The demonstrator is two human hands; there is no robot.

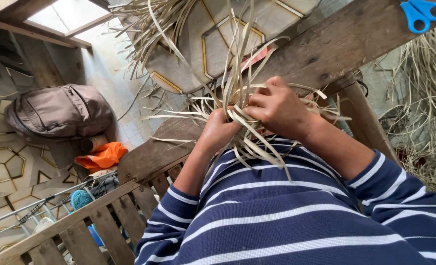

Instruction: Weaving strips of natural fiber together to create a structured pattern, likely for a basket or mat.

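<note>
- Far to the left of the hands, a grey-brown backpack (58, 112) lies on a patterned tile floor, with an orange cloth (102, 156) just beside it.
- Below that, nearer the person's left elbow, a slatted wooden rail (88, 221) crosses the corner, a ball of teal yarn (80, 198) showing behind it.
- The left hand (219, 130) is closed in a fist around the base of a bundle of pale palm-leaf strips (237, 93), held just above the chest.
- The strips fan up and outward from both hands, some bent over the knuckles, others trailing onto a navy sweater with white stripes (282, 216).
- The right hand (278, 109) touches the left one, fingers curled narrow, pinching a few strips on top of the bundle.
- The work looks like an early stage of weaving or plaiting; the next move likely calls for folding one strip across while the left hand keeps the core tight.
- Above the right hand runs a dark wooden plank (335, 46); blue-handled scissors (423, 13) lie on its far right end.
- Right of the right arm, loose strips (431, 98) pile up.
</note>
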